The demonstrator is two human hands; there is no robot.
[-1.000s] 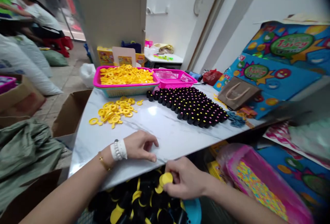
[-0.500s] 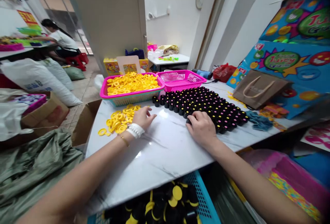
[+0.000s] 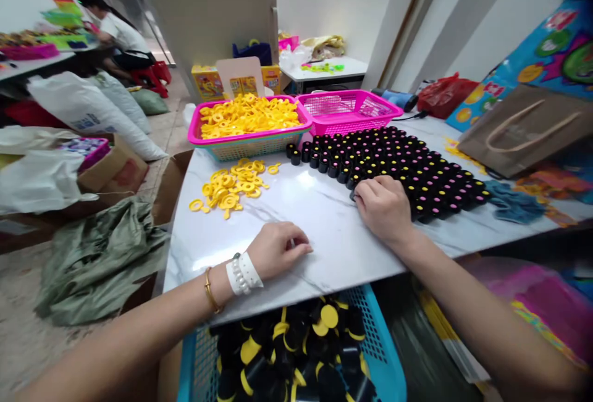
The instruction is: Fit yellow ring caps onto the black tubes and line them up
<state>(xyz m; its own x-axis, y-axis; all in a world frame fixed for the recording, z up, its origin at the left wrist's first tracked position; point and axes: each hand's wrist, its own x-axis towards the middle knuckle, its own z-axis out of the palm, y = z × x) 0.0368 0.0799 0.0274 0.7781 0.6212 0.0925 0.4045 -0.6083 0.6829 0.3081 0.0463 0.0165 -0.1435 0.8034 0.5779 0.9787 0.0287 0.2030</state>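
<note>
My left hand (image 3: 280, 247) hovers low over the white marbled table, its fingers loosely curled and the thumb apart from them. Nothing shows in it. Above and left of it lies a loose pile of yellow ring-shaped pieces with tabs (image 3: 234, 186). My right hand (image 3: 384, 210) is at the near left edge of a packed block of small black cylinders (image 3: 398, 158), many with a yellow or pink dot on top. Its bent fingers close around a black cylinder (image 3: 353, 194), mostly hidden by the hand.
A pink basket (image 3: 197, 141) heaped with yellow pieces stands behind the pile, next to another pink basket (image 3: 319, 127). Below the table edge sits a blue basket (image 3: 393, 359) of black and yellow parts. A paper bag (image 3: 523, 133) stands right. A person (image 3: 123, 34) sits far left.
My left hand has drawn back from the yellow pile towards the table's near edge. My right hand stays at the edge of the black cylinders. The view has tilted down and shifted left.
</note>
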